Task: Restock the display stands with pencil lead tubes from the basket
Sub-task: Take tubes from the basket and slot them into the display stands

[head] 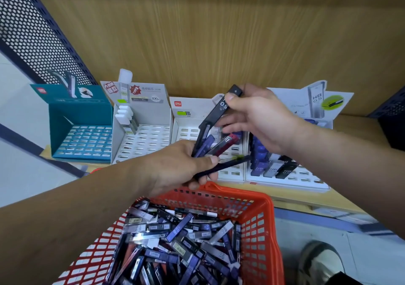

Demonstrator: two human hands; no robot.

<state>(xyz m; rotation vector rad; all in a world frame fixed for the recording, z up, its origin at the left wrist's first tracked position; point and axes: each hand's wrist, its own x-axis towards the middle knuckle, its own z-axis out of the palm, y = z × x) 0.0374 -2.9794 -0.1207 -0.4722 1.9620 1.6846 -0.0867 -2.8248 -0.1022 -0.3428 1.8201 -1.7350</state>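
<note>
back: wood-grain panel (pixel 219 32) across the far wall | far left: dark perforated metal panel (pixel 32 32) running diagonally (round holes, blue edges) | far right: second dark mesh panel (pixel 392 118) at the wooden shelf (pixel 350 127) end | near right: shoe (pixel 317 262) on pale floor (pixel 306 230) (blurred)

head-worn wide view, looking forward and down, close

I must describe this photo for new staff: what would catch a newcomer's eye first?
First, the hands in the middle: the left hand grips a fan of tubes, and the right hand pinches the top of a black tube. Below sits a red basket heaped with tubes; behind, four display stands line the wooden shelf.
</note>
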